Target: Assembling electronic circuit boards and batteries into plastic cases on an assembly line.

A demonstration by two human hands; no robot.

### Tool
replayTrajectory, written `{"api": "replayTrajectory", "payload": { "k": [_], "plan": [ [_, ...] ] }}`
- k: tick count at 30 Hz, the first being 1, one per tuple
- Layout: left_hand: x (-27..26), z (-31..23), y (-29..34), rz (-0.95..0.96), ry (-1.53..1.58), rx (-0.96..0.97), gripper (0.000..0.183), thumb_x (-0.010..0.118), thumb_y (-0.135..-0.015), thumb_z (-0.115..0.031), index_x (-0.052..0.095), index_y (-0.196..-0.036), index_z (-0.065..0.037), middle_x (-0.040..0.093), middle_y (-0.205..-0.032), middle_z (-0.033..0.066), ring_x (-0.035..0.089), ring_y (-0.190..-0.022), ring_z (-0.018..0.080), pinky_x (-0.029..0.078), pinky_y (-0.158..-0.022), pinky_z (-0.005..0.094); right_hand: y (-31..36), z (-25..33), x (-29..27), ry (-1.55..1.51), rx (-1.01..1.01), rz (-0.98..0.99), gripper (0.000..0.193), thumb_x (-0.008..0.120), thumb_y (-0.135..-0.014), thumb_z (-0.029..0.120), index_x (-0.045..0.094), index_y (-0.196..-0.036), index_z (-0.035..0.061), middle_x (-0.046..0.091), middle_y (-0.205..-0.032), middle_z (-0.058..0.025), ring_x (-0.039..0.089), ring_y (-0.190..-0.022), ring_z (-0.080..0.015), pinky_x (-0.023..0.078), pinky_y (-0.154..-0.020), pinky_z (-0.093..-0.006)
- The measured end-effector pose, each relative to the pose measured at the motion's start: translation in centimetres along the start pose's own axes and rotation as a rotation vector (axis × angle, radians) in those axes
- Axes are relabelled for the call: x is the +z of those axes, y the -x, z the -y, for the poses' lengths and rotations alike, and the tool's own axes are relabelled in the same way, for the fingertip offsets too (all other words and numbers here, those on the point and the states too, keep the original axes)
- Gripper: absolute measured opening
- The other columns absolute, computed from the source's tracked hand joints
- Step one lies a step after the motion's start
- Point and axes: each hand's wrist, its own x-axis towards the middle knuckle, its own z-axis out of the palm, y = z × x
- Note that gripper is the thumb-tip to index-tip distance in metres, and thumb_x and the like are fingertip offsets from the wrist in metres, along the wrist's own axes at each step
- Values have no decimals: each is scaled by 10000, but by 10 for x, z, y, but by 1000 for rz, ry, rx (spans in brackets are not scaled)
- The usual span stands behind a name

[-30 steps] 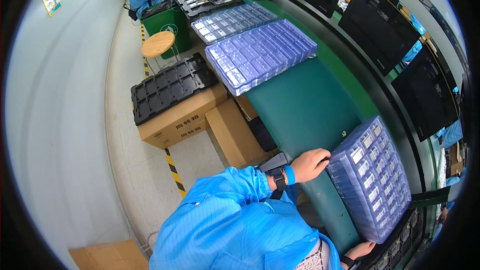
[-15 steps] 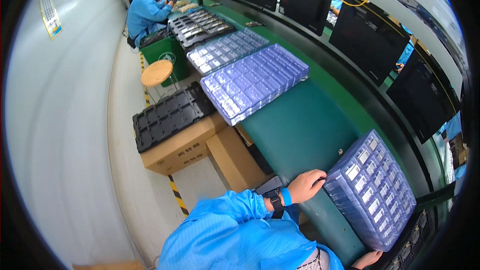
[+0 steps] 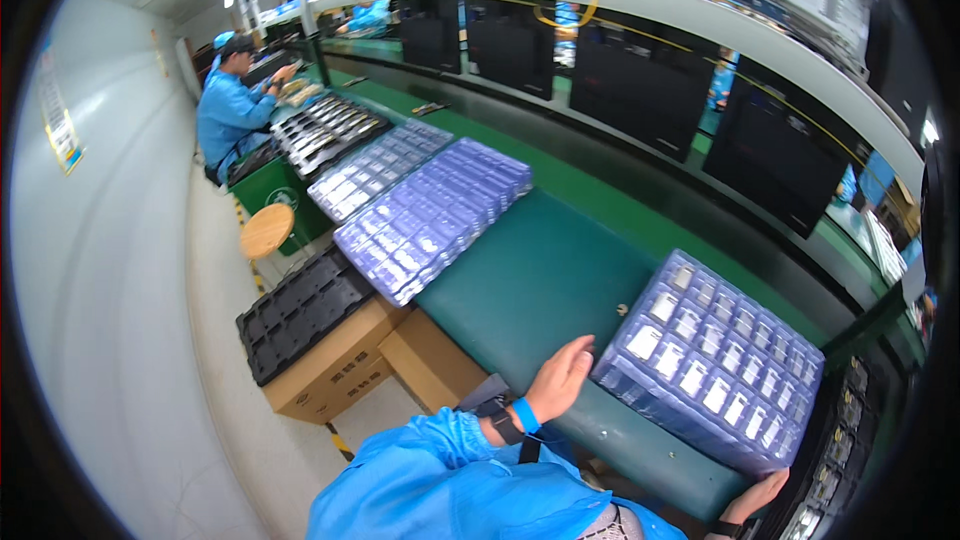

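Observation:
A stack of clear purple plastic trays (image 3: 705, 365) stands on the green work surface in front of me, its top tray filled with small pale-labelled parts in rows. My left hand (image 3: 561, 380), with a blue wristband and a dark watch strap, is beside the stack's left corner. Its fingers are stretched out, and a narrow gap shows between them and the trays. At the near right corner, my right hand (image 3: 757, 496) rests its extended fingers against the stack's side. Part of that hand's underside is hidden.
More purple trays (image 3: 430, 215) and a greyish clear tray (image 3: 375, 170) lie further left on the bench (image 3: 530, 285). Black trays (image 3: 300, 315) sit on cardboard boxes (image 3: 335, 380) below. A wooden stool (image 3: 267, 231) and a seated person (image 3: 232, 105) are beyond. Black tray parts (image 3: 835, 450) lie at right.
My left hand has come away from the stack's corner and its fingers have straightened. More of my right hand shows at the near corner. The whole view has shifted.

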Motion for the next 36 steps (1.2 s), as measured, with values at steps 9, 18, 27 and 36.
{"api": "replayTrajectory", "payload": {
  "k": [9,18,27,36],
  "plan": [
    [24,-11,-40,269,751,-305,573,193,-915,-447,324,-1264,-11,383,-1263,95,358,-1165,209,262,-988,337,11,104,33,-999,455,302,352,414,-897,343,541,-1042,48,547,-1023,-24,493,-943,-124,359,-860,-276],
    [37,-4,-37,215,782,-293,586,253,-890,-504,364,-1237,-46,393,-1258,73,372,-1142,209,257,-984,347,18,120,36,-872,536,323,433,300,-928,353,487,-1122,14,528,-1101,-45,467,-1018,-134,328,-916,-266],
    [31,-10,-36,281,887,-289,561,246,-906,-466,316,-1269,-44,345,-1295,92,340,-1169,233,243,-996,344,21,142,32,-705,416,342,545,249,-922,417,419,-1210,-14,463,-1207,-81,406,-1115,-158,275,-968,-266],
    [31,-47,-53,357,613,-126,531,219,-930,-382,268,-1305,-9,331,-1306,112,336,-1183,212,249,-993,333,2,160,14,-697,352,357,563,392,-887,415,427,-1180,-65,508,-1140,-121,468,-1051,-171,334,-922,-285]
  ]
}}
